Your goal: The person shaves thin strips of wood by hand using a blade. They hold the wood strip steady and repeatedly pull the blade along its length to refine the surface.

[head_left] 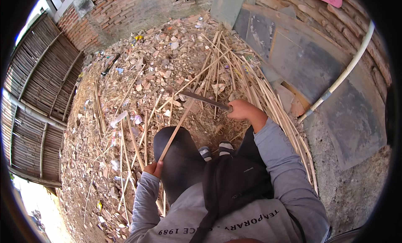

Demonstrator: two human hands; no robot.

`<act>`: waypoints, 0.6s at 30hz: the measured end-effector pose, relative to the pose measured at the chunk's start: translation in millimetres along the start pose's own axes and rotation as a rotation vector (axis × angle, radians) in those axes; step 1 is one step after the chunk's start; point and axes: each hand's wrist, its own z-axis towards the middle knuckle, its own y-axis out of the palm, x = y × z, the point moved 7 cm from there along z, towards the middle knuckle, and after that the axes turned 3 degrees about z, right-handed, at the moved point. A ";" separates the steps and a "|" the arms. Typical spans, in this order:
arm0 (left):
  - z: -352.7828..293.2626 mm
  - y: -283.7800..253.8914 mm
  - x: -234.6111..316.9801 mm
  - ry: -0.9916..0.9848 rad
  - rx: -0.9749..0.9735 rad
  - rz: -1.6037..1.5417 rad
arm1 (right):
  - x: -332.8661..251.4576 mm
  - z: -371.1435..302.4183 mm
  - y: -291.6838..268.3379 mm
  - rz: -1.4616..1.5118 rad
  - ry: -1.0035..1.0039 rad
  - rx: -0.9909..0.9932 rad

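Observation:
My left hand [153, 169], low beside my left knee, is closed around the lower end of a long split bamboo strip [175, 131]. The strip slants up and away to the right, past my knee. In front of my right knee, my right hand [241, 110] grips the handle of a machete [204, 99]; my fingers hide most of that handle. Its dark blade points left, and the tip lies close to the strip's far end. Whether blade and strip touch, I cannot tell. More bamboo strips [137, 149] lie or lean just beyond my left hand.
Many long bamboo strips [268, 101] lie along the right side. Rubble and litter [155, 67] cover the ground ahead. A bamboo fence [44, 71] stands left, a brick wall [121, 19] behind. Dark sheets [310, 54] and a pale pole [349, 69] lean at right. A black bag [234, 182] rests on my lap.

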 end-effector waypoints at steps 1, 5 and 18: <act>1.6 0.5 -7.0 0.008 0.009 0.071 | -6.3 -1.5 -0.8 0.000 -0.003 -0.002; 3.0 1.8 -5.5 0.009 -0.001 0.105 | 4.2 -2.5 3.4 0.023 0.001 -0.089; -3.1 0.2 -10.4 0.034 -0.003 -0.023 | -20.6 -5.9 6.6 0.080 -0.115 -0.083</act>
